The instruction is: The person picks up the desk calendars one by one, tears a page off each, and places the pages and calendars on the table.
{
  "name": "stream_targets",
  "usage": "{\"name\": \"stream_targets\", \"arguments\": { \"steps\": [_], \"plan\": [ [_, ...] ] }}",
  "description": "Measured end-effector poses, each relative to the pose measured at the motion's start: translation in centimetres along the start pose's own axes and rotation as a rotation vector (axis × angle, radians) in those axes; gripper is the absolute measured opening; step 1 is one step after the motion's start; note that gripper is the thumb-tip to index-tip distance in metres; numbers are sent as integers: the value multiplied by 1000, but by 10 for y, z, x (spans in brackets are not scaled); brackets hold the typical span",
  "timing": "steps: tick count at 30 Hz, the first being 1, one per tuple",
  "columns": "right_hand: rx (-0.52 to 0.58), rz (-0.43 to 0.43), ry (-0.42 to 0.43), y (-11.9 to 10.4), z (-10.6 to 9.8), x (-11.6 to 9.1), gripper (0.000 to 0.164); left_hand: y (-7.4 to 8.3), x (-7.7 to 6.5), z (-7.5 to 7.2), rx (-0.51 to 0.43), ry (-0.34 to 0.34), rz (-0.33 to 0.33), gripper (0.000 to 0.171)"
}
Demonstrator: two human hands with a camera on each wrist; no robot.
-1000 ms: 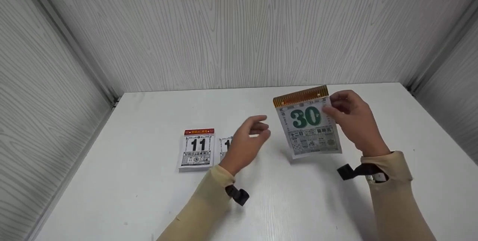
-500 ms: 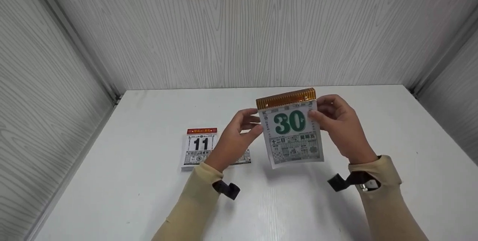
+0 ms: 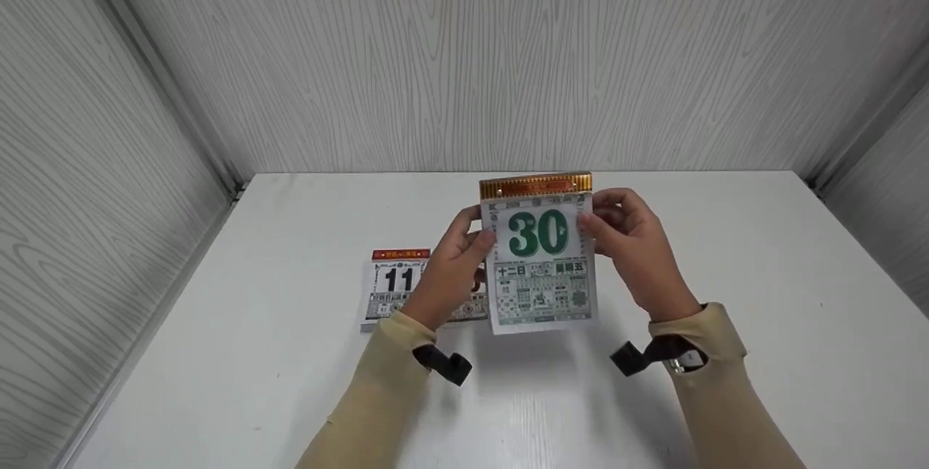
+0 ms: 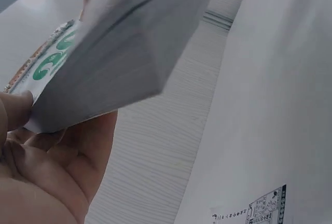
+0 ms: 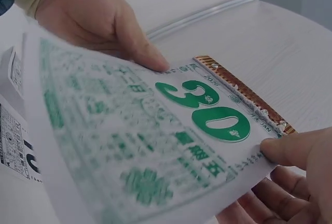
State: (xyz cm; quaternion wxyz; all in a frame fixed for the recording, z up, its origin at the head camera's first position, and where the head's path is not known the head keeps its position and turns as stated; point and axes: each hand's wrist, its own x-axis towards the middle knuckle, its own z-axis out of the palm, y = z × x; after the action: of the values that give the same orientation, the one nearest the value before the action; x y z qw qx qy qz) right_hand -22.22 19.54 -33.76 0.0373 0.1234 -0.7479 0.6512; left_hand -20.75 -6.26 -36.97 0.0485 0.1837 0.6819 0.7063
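Two bare hands hold one tear-off calendar pad [image 3: 541, 295] between them: the left hand [image 3: 450, 273] grips its left edge and the right hand [image 3: 639, 255] its right edge, each with the thumb on the front and fingers behind. Raised above a white table [image 3: 784, 273], the pad shows one large green number, 30, beneath one gold-and-orange header strip [image 3: 537, 185]. Lying on the table, left of it, are one red-topped calendar pad [image 3: 395, 282] numbered 11 and, beside that, one printed calendar page [image 3: 473, 308], mostly hidden by the left hand. Two black wrist straps [image 3: 443, 364] cross two tan sleeves [image 3: 377, 396].
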Motion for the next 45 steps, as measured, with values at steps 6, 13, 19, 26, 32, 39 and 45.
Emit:
{"name": "stream_targets", "arguments": {
  "steps": [6, 13, 19, 26, 32, 39, 45],
  "plan": [
    [-99, 92, -45, 5, 6, 1, 43, 5, 4, -1, -75, 54, -32, 45],
    [-163, 197, -148, 7, -2, -3, 45, 5, 8, 4, -88, 35, -76, 44],
    [-147, 213, -167, 8, -13, -3, 42, -3, 9, 7, -212, -56, -117, 53],
    [-97, 231, -187, 6, -11, -4, 38, -10, 5, 6, -340, -55, -134, 57],
    [-183, 223, -211, 5, -5, -4, 40, -13, 3, 14, -351, -41, -154, 58],
    [-258, 238, -212, 8, -5, -5, 41, -14, 2, 21, -353, -76, -189, 59],
    [-385, 165, -198, 6, -1, -7, 42, -15, 4, 20, -372, -47, -165, 57]
  ]
}}
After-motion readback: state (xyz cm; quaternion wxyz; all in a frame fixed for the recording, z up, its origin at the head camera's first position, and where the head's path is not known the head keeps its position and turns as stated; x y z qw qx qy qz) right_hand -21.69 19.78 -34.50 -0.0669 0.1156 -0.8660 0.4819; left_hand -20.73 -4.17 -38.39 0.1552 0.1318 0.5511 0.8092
